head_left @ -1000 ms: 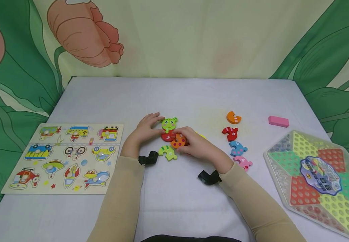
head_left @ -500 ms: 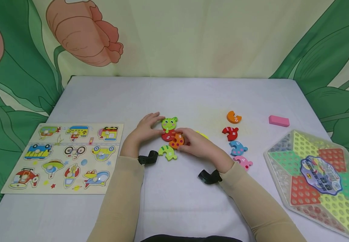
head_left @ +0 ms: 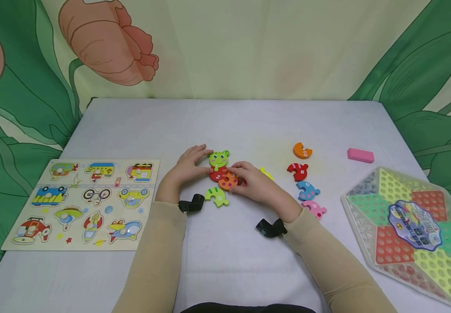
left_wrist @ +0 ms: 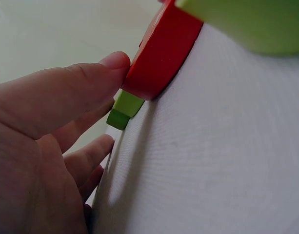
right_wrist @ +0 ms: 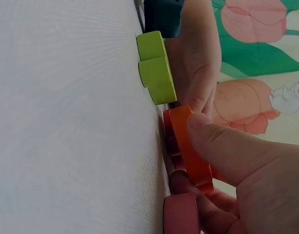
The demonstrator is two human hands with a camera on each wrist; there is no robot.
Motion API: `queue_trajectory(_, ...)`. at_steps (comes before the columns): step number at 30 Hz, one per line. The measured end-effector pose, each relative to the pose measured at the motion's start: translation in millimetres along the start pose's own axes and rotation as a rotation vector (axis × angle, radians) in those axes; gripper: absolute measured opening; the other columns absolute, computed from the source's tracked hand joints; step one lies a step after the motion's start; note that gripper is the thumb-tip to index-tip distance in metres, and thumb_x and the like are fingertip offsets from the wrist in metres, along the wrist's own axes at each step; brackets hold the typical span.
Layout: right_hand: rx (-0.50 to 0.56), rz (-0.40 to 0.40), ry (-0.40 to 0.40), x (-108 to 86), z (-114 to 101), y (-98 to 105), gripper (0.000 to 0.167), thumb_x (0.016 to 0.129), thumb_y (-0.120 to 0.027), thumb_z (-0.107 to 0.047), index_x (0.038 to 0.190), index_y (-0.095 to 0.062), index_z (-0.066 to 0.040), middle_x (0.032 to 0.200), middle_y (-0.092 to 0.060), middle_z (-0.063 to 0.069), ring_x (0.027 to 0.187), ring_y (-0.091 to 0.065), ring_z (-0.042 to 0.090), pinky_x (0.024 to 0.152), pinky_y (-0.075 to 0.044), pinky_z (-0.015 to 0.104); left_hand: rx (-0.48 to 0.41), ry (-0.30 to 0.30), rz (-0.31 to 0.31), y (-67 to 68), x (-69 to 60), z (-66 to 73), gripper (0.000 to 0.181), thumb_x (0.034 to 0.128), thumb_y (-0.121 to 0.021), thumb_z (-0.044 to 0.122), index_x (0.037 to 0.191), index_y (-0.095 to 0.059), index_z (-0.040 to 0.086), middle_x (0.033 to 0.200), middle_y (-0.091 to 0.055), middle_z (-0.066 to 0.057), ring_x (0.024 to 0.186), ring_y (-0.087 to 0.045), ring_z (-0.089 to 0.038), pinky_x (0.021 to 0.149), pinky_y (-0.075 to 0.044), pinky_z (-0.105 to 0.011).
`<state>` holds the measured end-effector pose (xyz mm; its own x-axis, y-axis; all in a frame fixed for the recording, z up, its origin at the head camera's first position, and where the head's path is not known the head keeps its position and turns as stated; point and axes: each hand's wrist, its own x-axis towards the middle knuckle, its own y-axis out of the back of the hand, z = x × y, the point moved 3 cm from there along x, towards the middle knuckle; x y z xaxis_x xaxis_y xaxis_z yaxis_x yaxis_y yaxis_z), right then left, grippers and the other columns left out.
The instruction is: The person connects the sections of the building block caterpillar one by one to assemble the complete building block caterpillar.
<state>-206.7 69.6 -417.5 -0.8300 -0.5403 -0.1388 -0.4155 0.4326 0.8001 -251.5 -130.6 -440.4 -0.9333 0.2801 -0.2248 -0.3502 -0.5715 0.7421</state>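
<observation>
The right hand (head_left: 254,182) pinches an orange spotted puzzle piece (head_left: 228,181) between thumb and fingers; in the right wrist view this orange piece (right_wrist: 186,146) is tilted on its edge. It meets a red puzzle piece (head_left: 218,174) numbered 2, whose top joins a green smiling animal-head piece (head_left: 219,159). On the left side, the left hand (head_left: 188,169) rests with extended fingers: its thumb touches the edge of the red piece (left_wrist: 159,53), and its index fingertip reaches the green head. A green striped piece (head_left: 217,197) numbered 5 lies just below.
A yellow piece (head_left: 266,174) shows partly behind the right hand. Orange (head_left: 302,151), red striped (head_left: 297,172), blue (head_left: 308,191) and pink (head_left: 314,209) pieces line up to the right. Also present are a pink block (head_left: 360,155), a picture puzzle board (head_left: 108,221) and a star-patterned game board (head_left: 395,245).
The right hand has moved the orange piece slightly left, against the red piece, and then shifted it a little upward. More of the yellow piece shows. The left hand has stayed in place.
</observation>
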Motion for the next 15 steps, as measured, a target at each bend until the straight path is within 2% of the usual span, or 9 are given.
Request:
queue_trajectory(5, -0.025, 0.008, -0.02, 1.3, 0.8, -0.9, 0.058, 0.08, -0.068, -0.032, 0.131, -0.048, -0.014, 0.134, -0.044, 0.008, 0.123, -0.044, 0.023, 0.101, -0.04, 0.04, 0.0, -0.005, -0.002, 0.3, 1.1, -0.7, 0.061, 0.0807, -0.061, 0.036, 0.137, -0.039, 0.028, 0.152, -0.017, 0.004, 0.142, -0.004, -0.02, 0.11, -0.01, -0.056)
queue_trajectory(10, -0.078, 0.018, 0.008, 1.5, 1.2, -1.7, 0.056, 0.08, -0.068, -0.032, 0.129, -0.051, -0.012, 0.133, -0.045, 0.009, 0.123, -0.043, 0.025, 0.102, -0.039, 0.04, 0.002, -0.008, -0.004, 0.6, 1.4, -0.6, 0.062, 0.0807, -0.061, 0.035, 0.138, -0.038, 0.028, 0.152, -0.017, 0.004, 0.142, -0.004, -0.021, 0.11, -0.01, -0.056)
queue_trajectory(15, -0.082, 0.019, 0.012, -0.1, -0.4, 0.9, 0.061, 0.081, -0.066, -0.033, 0.134, -0.045, -0.011, 0.137, -0.041, 0.009, 0.125, -0.041, 0.025, 0.103, -0.038, 0.041, -0.004, -0.002, -0.007, -0.1, 0.1, -1.6, 0.062, 0.0807, -0.061, 0.036, 0.138, -0.038, 0.028, 0.153, -0.017, 0.005, 0.142, -0.004, -0.021, 0.11, -0.01, -0.057)
